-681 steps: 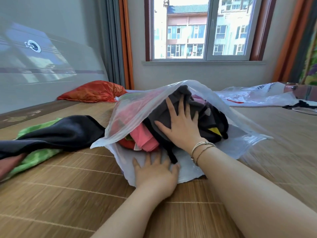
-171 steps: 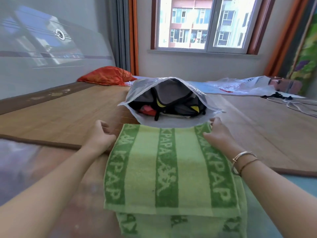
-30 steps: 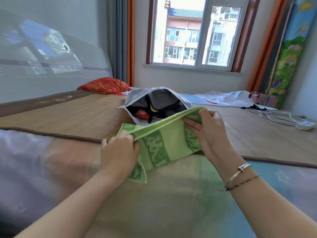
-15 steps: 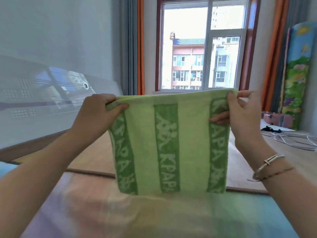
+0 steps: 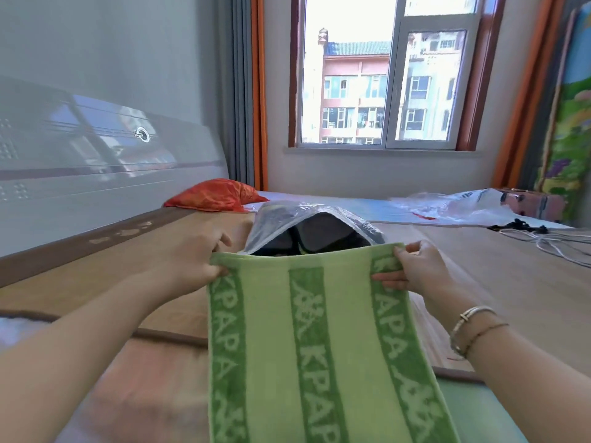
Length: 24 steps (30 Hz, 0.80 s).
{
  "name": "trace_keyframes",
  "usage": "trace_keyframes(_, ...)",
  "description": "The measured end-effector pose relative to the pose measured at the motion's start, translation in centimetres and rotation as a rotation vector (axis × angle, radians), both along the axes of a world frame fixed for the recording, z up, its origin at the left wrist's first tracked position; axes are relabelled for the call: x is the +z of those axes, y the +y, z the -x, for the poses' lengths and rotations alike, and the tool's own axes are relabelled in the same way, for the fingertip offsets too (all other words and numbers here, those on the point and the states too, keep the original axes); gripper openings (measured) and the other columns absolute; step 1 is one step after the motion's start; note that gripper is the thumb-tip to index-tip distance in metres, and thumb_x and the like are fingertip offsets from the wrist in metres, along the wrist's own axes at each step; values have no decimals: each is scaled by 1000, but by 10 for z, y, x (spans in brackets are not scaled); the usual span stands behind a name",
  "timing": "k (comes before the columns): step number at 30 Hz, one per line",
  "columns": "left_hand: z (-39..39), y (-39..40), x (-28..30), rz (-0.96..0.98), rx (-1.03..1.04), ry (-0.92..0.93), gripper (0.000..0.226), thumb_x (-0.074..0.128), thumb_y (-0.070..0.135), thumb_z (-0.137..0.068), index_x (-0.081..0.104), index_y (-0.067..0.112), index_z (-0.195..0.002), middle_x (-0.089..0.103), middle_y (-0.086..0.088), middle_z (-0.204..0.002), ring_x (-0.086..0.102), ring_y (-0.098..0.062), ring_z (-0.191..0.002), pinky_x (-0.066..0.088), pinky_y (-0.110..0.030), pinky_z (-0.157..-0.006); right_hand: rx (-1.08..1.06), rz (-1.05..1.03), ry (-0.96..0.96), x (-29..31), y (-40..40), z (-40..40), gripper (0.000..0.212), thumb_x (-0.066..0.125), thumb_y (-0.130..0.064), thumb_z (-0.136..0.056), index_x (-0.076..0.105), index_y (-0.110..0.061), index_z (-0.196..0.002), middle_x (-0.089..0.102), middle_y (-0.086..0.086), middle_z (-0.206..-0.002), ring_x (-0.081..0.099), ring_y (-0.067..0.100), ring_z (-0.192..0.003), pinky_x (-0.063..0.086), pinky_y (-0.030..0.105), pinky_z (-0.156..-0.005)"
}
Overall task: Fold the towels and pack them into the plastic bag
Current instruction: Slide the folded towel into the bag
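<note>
Right now you hold the green striped towel (image 5: pixel 319 330) stretched between both hands, its far edge lifted and the rest running down toward you and out of the bottom of the view. Your left hand (image 5: pixel 195 260) pinches the far left corner, and your right hand (image 5: pixel 412 270) pinches the far right corner, thumb on top and fingers beneath, the two hands well apart with the cloth taut between them.

Expect the towel to behave as light, soft terry: it will sag wherever you do not support it, and it should not slip from a pinch. The corners look like the best places to grip, since they keep the edges square for a fold; a grip in the middle would probably bunch it.

Just beyond the raised edge lies the plastic bag (image 5: pixel 287 215), its mouth open toward you with dark cloth already inside. That film looks thin and slick, so it may slide or collapse when you push the towel in.

Beneath it all is a woven bamboo mat (image 5: pixel 479 266) on a bed. An orange cushion (image 5: pixel 214 195) sits by the headboard (image 5: pixel 96 161), loose cables (image 5: pixel 550 239) trail at the right, and a window (image 5: pixel 383 71) faces you.
</note>
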State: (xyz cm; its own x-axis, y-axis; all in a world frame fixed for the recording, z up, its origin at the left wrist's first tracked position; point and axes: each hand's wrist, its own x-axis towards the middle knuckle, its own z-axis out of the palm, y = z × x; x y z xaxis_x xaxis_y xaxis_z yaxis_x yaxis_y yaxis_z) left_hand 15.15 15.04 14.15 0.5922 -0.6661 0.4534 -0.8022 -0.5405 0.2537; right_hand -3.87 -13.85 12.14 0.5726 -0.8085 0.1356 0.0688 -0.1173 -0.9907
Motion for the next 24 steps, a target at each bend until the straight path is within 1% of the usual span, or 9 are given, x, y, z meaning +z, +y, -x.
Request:
trace_keyframes(3, -17, -25, -5, 19, 97, -80, 5, 66, 16, -83, 69, 19, -86, 64, 2, -82, 59, -21, -83, 39, -28, -61, -2, 19, -105, -4, -17, -24, 11, 41, -13, -103, 35, -11, -94, 61, 19, -98, 70, 23, -56, 59, 33, -55)
trace_keyframes(6, -26, -36, -1, 287, 184, -144, 6, 63, 20, -84, 68, 24, -83, 67, 1, -81, 63, -27, -82, 49, -38, -71, 22, 27, -284, 3, -27, -41, 14, 40, -10, -103, 38, -14, -90, 65, 20, -100, 72, 24, -76, 59, 34, -74)
trace_keyframes(8, -25, -38, -1, 414, 165, -115, 7, 63, 19, -87, 68, 24, -84, 69, 4, -75, 68, -20, -74, 52, -39, -72, 66, 19, -325, 4, -27, -47, 12, 40, -9, -103, 39, -12, -92, 65, 19, -101, 71, 26, -85, 57, 33, -81)
trace_keyframes(10, -20, -36, -7, 484, 53, 58, 14, 62, 10, -88, 68, 21, -81, 71, 3, -70, 70, -13, -61, 57, -40, -72, 114, -26, -345, -2, -26, -43, 7, 41, -4, -100, 40, -8, -95, 65, 20, -99, 70, 27, -84, 57, 34, -81)
trace_keyframes(12, -5, -25, -17, 548, -68, 278, 17, 64, 2, -86, 71, 16, -79, 72, -2, -74, 72, -15, -62, 59, -43, -74, 140, -125, -388, -10, -21, -28, 4, 40, -4, -95, 42, -7, -95, 63, 19, -90, 69, 29, -77, 58, 33, -75)
trace_keyframes(14, 13, -8, -31, 508, -126, 338, 17, 69, 1, -83, 74, 18, -79, 73, 0, -75, 72, -12, -69, 58, -33, -77, 151, -239, -412, -19, -12, -2, 16, 40, -12, -94, 47, -8, -80, 61, 13, -71, 66, 26, -65, 57, 30, -65)
trace_keyframes(17, 42, 22, -49, 376, -154, 329, 15, 77, 6, -77, 75, 20, -78, 75, 4, -75, 73, -11, -78, 53, -32, -75, 157, -252, -322, -35, 1, 37, 39, 45, -25, -96, 51, -12, -60, 62, 7, -57, 60, 16, -55, 55, 25, -57)
trace_keyframes(21, 72, 53, -67, 315, -224, 403, 16, 82, 8, -71, 75, 23, -74, 74, 3, -72, 70, -10, -69, 50, -24, -64, 118, -20, -15, -56, 25, 83, 20, 59, -12, -92, 49, -14, -74, 66, 4, -66, 57, 15, -57, 51, 28, -58)
trace_keyframes(24, 89, 69, -86, 255, -270, 438, 18, 82, 4, -70, 75, 21, -72, 71, -6, -66, 60, -5, -57, 43, -14, -56, 140, 198, 127, -71, 45, 111, 19, 65, -5, -88, 49, -12, -80, 69, 8, -72, 60, 18, -68, 47, 37, -69)
